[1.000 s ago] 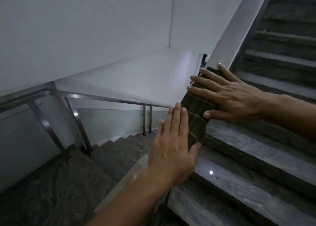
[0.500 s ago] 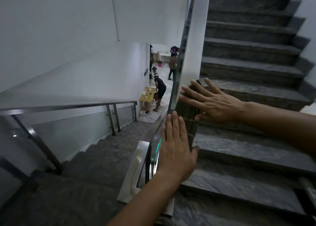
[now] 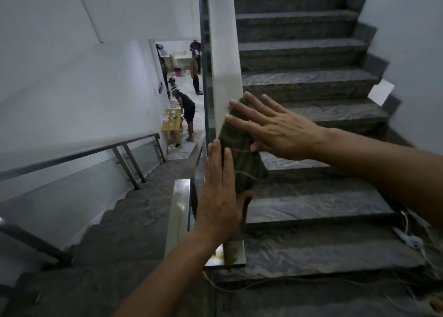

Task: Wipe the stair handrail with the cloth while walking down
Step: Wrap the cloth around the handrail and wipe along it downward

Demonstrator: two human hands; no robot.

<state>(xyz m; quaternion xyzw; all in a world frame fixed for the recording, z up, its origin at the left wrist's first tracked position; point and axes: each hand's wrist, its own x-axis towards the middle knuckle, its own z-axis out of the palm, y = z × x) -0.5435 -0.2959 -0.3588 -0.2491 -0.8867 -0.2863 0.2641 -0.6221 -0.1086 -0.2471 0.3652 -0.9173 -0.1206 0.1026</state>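
Grey veined stone stairs [image 3: 306, 86] flanked both flat, open hands — left hand [image 3: 221, 197], right hand [image 3: 275, 127] — pressing a green checked cloth [image 3: 242, 156] to the glass balustrade panel [image 3: 202, 77].

Dark veined stone stairs [image 3: 311, 211] go up at right, down at left. White cable [image 3: 417, 241] lies on a lower tread, right side; cord trails along landing.
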